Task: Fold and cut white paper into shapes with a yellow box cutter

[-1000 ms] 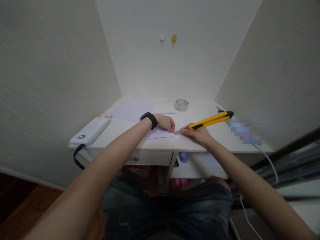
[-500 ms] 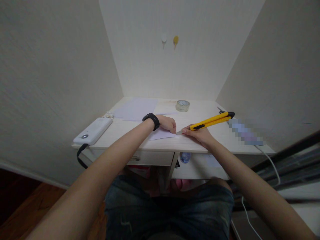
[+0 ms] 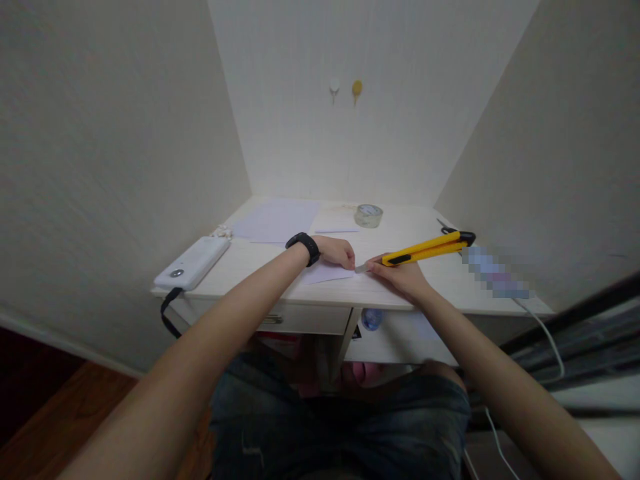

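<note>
My right hand grips a yellow and black utility knife near its front end, the handle sloping up to the right. Its bare blade points left, at the right end of a small piece of white paper. My left hand, with a black watch on the wrist, is closed and rests on that paper, its fingertips at the paper's right end by the blade tip. Whether the blade touches the paper I cannot tell.
Behind my hands are white sheets, a folded strip of paper and a roll of clear tape. A white device lies left on the desk. Scissors and a blurred-out object with a white cable are at right.
The view has shifted slightly, so everything sits a little lower and further right. Both hands keep nearly the same pose, with the knife still in my right hand.
</note>
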Tool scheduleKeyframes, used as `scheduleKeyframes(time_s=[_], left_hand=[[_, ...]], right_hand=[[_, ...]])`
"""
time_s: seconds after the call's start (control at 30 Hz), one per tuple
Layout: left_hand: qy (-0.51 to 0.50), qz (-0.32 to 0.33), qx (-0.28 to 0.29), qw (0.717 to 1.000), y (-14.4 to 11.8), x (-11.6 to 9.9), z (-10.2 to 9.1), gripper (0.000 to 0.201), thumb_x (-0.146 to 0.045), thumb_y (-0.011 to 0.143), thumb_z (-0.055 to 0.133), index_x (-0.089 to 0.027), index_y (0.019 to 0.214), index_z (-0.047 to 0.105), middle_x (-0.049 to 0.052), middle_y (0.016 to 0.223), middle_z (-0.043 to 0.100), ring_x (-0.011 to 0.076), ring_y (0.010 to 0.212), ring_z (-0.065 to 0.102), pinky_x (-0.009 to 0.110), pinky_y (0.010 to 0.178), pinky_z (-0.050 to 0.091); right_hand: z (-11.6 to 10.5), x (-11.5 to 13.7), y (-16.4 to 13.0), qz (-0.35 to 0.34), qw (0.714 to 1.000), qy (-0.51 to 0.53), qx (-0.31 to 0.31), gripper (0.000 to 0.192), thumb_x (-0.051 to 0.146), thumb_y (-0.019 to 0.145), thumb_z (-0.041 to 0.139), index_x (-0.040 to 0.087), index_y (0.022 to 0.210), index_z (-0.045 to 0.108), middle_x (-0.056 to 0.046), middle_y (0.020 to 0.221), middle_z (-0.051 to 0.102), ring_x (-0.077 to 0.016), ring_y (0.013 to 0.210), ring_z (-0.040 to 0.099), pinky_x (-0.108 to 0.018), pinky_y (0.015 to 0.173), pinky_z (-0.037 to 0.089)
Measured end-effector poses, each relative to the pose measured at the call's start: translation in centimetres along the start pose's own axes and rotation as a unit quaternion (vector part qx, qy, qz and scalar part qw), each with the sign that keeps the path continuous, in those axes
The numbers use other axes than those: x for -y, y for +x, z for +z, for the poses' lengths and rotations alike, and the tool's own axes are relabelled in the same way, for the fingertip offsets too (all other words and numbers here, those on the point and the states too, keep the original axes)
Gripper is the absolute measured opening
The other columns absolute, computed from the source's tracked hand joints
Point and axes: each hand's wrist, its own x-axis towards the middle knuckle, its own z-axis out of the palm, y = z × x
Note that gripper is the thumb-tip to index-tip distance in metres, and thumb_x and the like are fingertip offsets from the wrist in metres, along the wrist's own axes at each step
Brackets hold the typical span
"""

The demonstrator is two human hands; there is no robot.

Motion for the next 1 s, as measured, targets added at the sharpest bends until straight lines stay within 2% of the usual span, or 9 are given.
scheduleKeyframes(time_s=[0.2, 0.37, 0.43, 0.53, 0.7, 0.8, 0.9, 1.0], left_hand=[[0.007, 0.006, -0.005, 1.0, -0.2, -0.2, -0.1, 0.01, -0.024, 0.064, 0.062, -0.016, 0.067, 0.067, 0.0, 0.067, 0.064, 0.0155, 0.071, 0.051, 0.025, 0.07, 0.037], [-0.026, 0.026, -0.009, 0.999, -0.7, 0.2, 0.0, 0.01, -0.025, 0.066, 0.064, -0.017, 0.069, 0.067, -0.001, 0.067, 0.061, 0.0144, 0.07, 0.049, 0.025, 0.07, 0.036], [-0.042, 0.025, -0.006, 0.999, -0.8, 0.3, -0.1, 0.01, -0.026, 0.066, 0.065, -0.017, 0.07, 0.066, -0.001, 0.067, 0.06, 0.0138, 0.069, 0.048, 0.025, 0.069, 0.035], [-0.059, 0.023, 0.001, 0.998, -1.0, 0.5, -0.2, 0.01, -0.027, 0.065, 0.067, -0.018, 0.07, 0.066, -0.002, 0.067, 0.06, 0.0136, 0.069, 0.047, 0.025, 0.069, 0.035], [-0.067, 0.037, 0.019, 0.997, -1.0, 0.7, -0.5, 0.012, -0.027, 0.063, 0.069, -0.019, 0.07, 0.067, -0.003, 0.065, 0.06, 0.0134, 0.069, 0.047, 0.024, 0.069, 0.034], [-0.074, 0.043, 0.016, 0.996, -1.0, 0.8, -0.5, 0.013, -0.027, 0.062, 0.07, -0.018, 0.071, 0.068, -0.003, 0.065, 0.06, 0.013, 0.068, 0.047, 0.024, 0.068, 0.034], [-0.084, 0.034, 0.008, 0.996, -1.1, 0.8, -0.4, 0.014, -0.028, 0.062, 0.071, -0.018, 0.072, 0.07, -0.003, 0.066, 0.062, 0.012, 0.066, 0.047, 0.023, 0.066, 0.034], [-0.086, 0.041, -0.009, 0.995, -1.3, 0.8, -0.4, 0.015, -0.027, 0.061, 0.072, -0.018, 0.073, 0.071, -0.002, 0.068, 0.065, 0.0114, 0.066, 0.048, 0.023, 0.067, 0.035]], right_hand=[[0.7, 1.3, -0.6, -0.016, 0.999, -0.027, -0.036, 0.021, 0.042, 0.073, 0.071, 0.022, 0.076, 0.075, -0.005, 0.079, 0.075, -0.0239, 0.077, 0.067, -0.035, 0.077, 0.052], [1.3, 2.2, -0.9, 0.002, 0.997, -0.019, -0.074, 0.016, 0.039, 0.072, 0.07, 0.023, 0.072, 0.074, -0.005, 0.081, 0.076, -0.0253, 0.082, 0.068, -0.036, 0.081, 0.052], [1.2, 2.4, -0.9, 0.0, 0.998, -0.019, -0.066, 0.015, 0.039, 0.072, 0.071, 0.024, 0.072, 0.074, -0.004, 0.083, 0.076, -0.0256, 0.084, 0.068, -0.037, 0.083, 0.052], [0.6, 2.4, -0.8, -0.008, 1.0, -0.02, -0.023, 0.017, 0.041, 0.073, 0.072, 0.024, 0.075, 0.075, -0.004, 0.085, 0.076, -0.0253, 0.085, 0.068, -0.037, 0.084, 0.051], [-0.3, 1.8, -0.6, 0.009, 1.0, 0.005, 0.029, 0.028, 0.046, 0.069, 0.078, 0.021, 0.082, 0.077, -0.006, 0.086, 0.075, -0.0241, 0.083, 0.066, -0.035, 0.078, 0.051], [-0.5, 1.3, -0.4, 0.013, 0.998, 0.049, 0.026, 0.029, 0.045, 0.066, 0.081, 0.02, 0.081, 0.077, -0.006, 0.085, 0.075, -0.0234, 0.083, 0.065, -0.037, 0.081, 0.051], [-0.6, 0.7, -0.1, 0.023, 0.988, 0.15, -0.028, 0.029, 0.042, 0.061, 0.086, 0.02, 0.078, 0.075, -0.005, 0.083, 0.074, -0.0223, 0.084, 0.067, -0.039, 0.086, 0.053], [-0.9, 0.0, 0.4, 0.057, 0.963, 0.248, -0.085, 0.031, 0.038, 0.057, 0.088, 0.02, 0.076, 0.072, -0.004, 0.082, 0.073, -0.0209, 0.081, 0.069, -0.039, 0.084, 0.057]])
